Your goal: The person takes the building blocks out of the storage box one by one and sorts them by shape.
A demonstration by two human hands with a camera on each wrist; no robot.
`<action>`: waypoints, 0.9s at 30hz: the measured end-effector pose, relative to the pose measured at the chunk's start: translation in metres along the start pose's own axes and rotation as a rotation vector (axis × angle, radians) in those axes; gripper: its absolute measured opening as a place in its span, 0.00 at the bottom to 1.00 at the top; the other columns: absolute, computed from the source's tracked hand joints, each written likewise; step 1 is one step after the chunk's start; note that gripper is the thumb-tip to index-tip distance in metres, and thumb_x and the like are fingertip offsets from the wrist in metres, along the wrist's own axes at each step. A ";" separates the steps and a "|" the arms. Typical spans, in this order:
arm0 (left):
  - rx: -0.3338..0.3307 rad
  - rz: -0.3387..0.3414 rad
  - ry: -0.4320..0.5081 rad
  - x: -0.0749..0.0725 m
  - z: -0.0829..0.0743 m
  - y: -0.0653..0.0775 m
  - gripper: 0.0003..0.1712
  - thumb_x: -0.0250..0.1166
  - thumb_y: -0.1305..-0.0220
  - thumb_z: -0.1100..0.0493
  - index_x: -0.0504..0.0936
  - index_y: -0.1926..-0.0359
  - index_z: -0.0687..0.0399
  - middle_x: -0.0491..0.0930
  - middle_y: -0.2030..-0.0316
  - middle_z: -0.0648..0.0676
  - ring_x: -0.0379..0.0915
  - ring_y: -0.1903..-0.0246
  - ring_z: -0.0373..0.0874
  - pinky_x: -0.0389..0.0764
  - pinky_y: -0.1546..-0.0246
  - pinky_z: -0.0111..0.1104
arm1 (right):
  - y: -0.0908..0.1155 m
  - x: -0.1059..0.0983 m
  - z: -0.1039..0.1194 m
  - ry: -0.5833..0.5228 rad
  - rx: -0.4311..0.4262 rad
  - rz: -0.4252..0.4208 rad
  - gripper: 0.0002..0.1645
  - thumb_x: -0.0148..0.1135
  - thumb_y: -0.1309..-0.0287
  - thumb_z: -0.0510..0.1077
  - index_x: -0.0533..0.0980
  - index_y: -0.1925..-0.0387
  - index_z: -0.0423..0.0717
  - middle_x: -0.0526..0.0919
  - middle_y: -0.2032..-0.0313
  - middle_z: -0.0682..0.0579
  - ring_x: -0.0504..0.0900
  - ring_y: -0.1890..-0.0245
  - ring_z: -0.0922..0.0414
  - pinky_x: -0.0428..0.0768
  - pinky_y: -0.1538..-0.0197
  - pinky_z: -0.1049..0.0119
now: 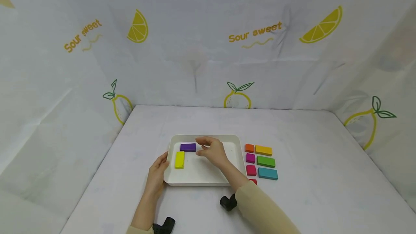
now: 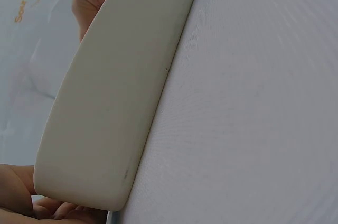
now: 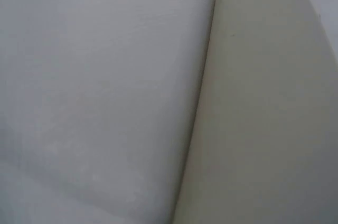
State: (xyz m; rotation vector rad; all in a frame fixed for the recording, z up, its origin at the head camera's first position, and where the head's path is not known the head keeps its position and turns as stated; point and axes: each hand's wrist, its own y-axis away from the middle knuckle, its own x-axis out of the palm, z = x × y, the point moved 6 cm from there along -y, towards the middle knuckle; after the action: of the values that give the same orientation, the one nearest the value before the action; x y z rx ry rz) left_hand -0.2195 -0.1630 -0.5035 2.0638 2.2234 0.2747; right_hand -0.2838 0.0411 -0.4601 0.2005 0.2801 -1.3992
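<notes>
A shallow white tray (image 1: 208,184) lies on the table. Inside, toward its back left, is a purple block (image 1: 187,147), with a yellow block (image 1: 180,160) set lengthwise just in front of it. My left hand (image 1: 157,176) holds the tray's left side; the left wrist view shows the thumb (image 2: 16,187) at the rim and fingers bent beside the wall. Over the tray, my right hand (image 1: 212,151) reaches in from the right, thumb and fingers apart beside the purple block's right end, nothing between them. The right wrist view shows only the tray's outer wall (image 3: 253,108) and the tablecloth.
Right of the tray, loose blocks stand in two columns: orange (image 1: 249,148), magenta (image 1: 250,158), pink-red (image 1: 251,170) and a red one (image 1: 254,181) partly behind my right forearm, then amber (image 1: 263,150), green (image 1: 265,161) and teal (image 1: 268,173). A lemon-printed cloth hangs behind.
</notes>
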 end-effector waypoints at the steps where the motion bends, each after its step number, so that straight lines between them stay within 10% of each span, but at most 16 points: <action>1: 0.000 0.000 -0.001 0.000 0.000 0.000 0.29 0.44 0.25 0.64 0.58 0.26 0.61 0.57 0.25 0.65 0.55 0.25 0.56 0.74 0.39 0.22 | -0.002 0.001 -0.002 0.001 0.002 0.000 0.27 0.72 0.52 0.29 0.81 0.47 0.41 0.85 0.47 0.43 0.82 0.43 0.47 0.82 0.41 0.63; 27: 0.005 0.004 0.012 -0.001 0.001 -0.002 0.29 0.44 0.24 0.63 0.58 0.25 0.60 0.57 0.25 0.65 0.56 0.26 0.57 0.76 0.47 0.18 | -0.027 0.017 -0.020 0.075 -0.026 0.051 0.29 0.69 0.52 0.26 0.80 0.45 0.38 0.84 0.45 0.42 0.81 0.41 0.47 0.81 0.38 0.61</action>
State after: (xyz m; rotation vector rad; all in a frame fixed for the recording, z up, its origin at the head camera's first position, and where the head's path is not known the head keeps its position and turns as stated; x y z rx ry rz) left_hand -0.2210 -0.1636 -0.5052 2.0748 2.2295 0.2835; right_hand -0.3094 0.0266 -0.4841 0.2376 0.3522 -1.3391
